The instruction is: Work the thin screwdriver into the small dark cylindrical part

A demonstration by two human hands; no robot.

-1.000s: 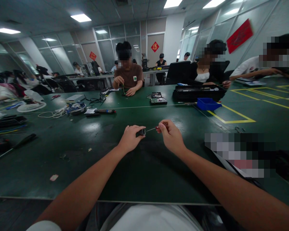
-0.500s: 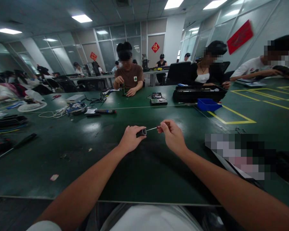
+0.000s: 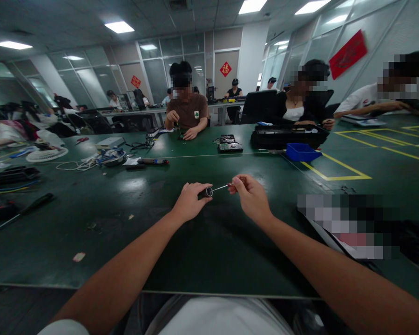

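Fingers of the left hand (image 3: 189, 201) hold a dark cylindrical part (image 3: 206, 191) over the green tabletop (image 3: 146, 195). Those of the right hand (image 3: 250, 195) pinch a red-handled screwdriver (image 3: 220, 188), its shaft reaching the part's end.

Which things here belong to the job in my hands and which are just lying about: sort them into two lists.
In hand:
- black cylindrical part, held in the left hand
- thin screwdriver, held in the right hand, shaft pointing toward the part

Lying about, touched by neither hand:
- long black-handled screwdriver
- hard drive
- blue plastic bin
- paper scrap
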